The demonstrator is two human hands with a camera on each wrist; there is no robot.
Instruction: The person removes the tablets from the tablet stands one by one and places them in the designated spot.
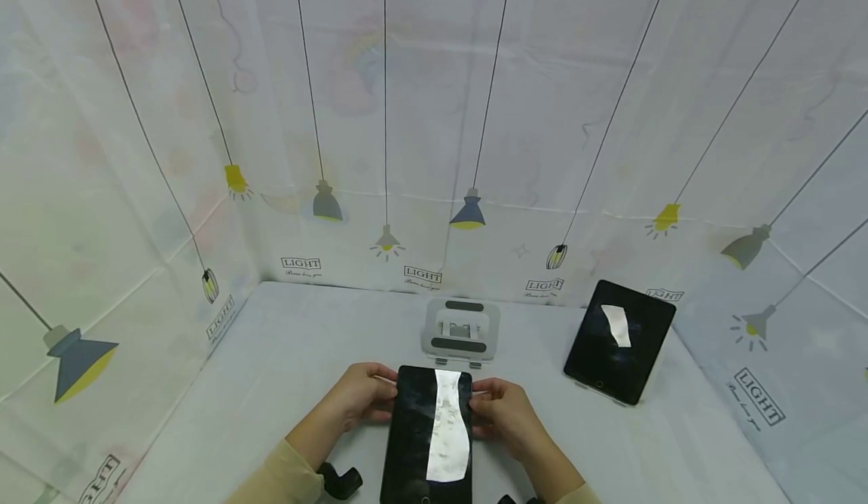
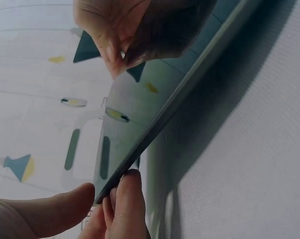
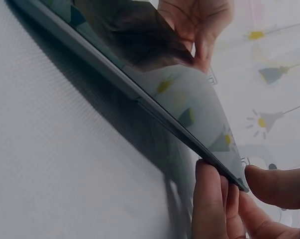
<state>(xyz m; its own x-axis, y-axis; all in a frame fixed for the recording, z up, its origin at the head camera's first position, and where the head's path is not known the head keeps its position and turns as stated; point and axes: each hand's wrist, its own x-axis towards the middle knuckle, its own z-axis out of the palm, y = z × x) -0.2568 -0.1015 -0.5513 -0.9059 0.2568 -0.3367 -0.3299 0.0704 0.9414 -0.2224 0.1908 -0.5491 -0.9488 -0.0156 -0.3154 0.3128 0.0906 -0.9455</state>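
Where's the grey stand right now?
In the head view, the grey stand is on the table slightly right of centre, just beyond the held tablet.

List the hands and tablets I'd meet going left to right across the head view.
Left hand → held tablet, gripped at its edges by both hands → right hand → second tablet, apart from the hands.
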